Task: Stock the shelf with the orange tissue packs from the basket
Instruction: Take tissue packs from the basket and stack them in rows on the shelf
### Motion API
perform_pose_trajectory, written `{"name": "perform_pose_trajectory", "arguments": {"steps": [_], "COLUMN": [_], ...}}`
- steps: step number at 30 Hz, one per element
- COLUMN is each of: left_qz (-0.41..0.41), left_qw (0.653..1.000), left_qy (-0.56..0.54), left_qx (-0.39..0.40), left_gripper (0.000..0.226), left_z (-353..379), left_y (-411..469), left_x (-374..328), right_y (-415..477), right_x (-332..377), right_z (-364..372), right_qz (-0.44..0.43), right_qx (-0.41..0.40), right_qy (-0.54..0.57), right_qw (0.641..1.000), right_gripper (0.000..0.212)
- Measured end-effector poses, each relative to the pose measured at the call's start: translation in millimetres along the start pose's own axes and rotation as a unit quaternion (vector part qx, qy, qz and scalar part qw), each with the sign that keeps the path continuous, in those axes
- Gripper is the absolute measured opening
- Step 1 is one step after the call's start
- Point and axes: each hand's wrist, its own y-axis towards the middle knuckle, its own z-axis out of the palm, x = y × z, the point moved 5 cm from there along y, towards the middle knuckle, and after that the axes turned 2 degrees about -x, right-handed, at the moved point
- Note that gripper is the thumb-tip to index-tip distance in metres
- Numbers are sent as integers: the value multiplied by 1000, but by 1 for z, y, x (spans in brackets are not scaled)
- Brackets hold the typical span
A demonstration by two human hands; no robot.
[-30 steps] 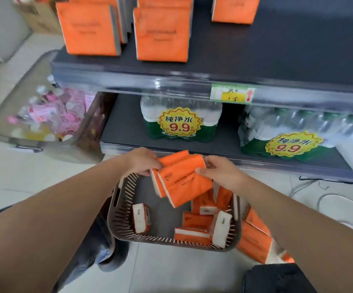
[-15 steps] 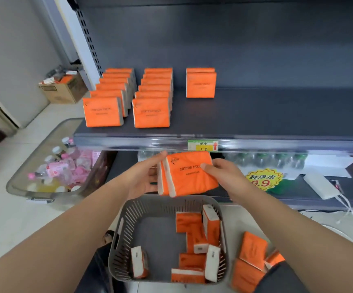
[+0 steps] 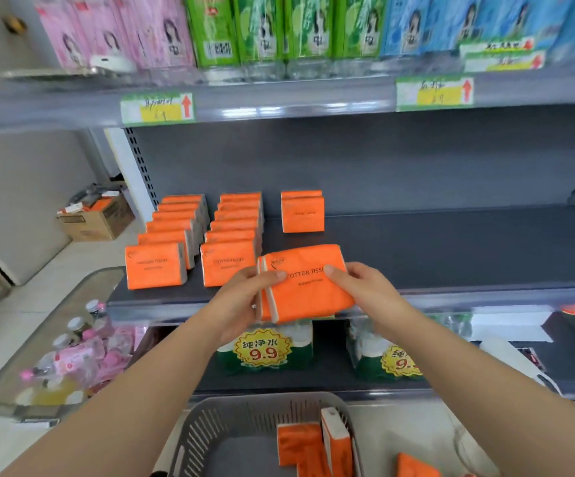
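Note:
Both hands hold two orange tissue packs (image 3: 308,290) pressed together, raised in front of the dark shelf's (image 3: 434,256) front edge. My left hand (image 3: 245,297) grips their left end, my right hand (image 3: 358,287) grips the right end with the thumb on the front face. On the shelf stand two rows of orange packs (image 3: 157,270) (image 3: 229,263) at the left and a short third row (image 3: 302,211) behind. The grey slatted basket (image 3: 210,425) sits below with several orange packs (image 3: 300,449) inside.
Bottled water packs with 9.9 price stickers (image 3: 265,349) fill the shelf below. A grey bin of pink bottles (image 3: 72,359) stands at the left, a cardboard box (image 3: 97,218) behind it. The shelf above holds pink, green and blue packages. The right part of the dark shelf is bare.
Both hands have lifted the two packs from just above the basket up to the level of the dark shelf's front edge. The view has tilted upward.

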Motion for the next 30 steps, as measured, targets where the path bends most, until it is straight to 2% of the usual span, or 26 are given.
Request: {"name": "perform_pose_trajectory", "arguments": {"steps": [3, 5, 7, 12, 18, 22, 27, 30], "left_qz": [24, 41, 54, 82, 108, 118, 123, 141], "left_qw": [999, 999, 998, 997, 992, 990, 988, 982], "left_qy": [-24, -19, -11, 8, 16, 21, 23, 26], "left_qx": [5, 11, 8, -2, -55, -76, -91, -125], "left_gripper": [63, 57, 45, 35, 46, 24, 35, 26], "left_z": [9, 14, 15, 16, 8, 7, 4, 4], "left_y": [17, 30, 45, 86, 141, 173, 208, 220], "left_x": [-16, -26, -34, -42, -44, -39, -30, -26], "right_y": [17, 30, 45, 86, 138, 173, 205, 220], "right_x": [3, 7, 12, 13, 6, -7, -22, -31], "right_z": [-4, -8, -12, -18, -20, -19, -13, -11], "right_qz": [27, 26, 14, 1, -3, -1, -7, -16], "right_qx": [68, 79, 77, 56, 43, 43, 51, 43], "right_qy": [63, 91, 106, 118, 100, 83, 80, 71], "right_qw": [995, 992, 991, 991, 994, 996, 996, 996], "right_gripper": [44, 46, 44, 43, 46, 46, 42, 40]}}
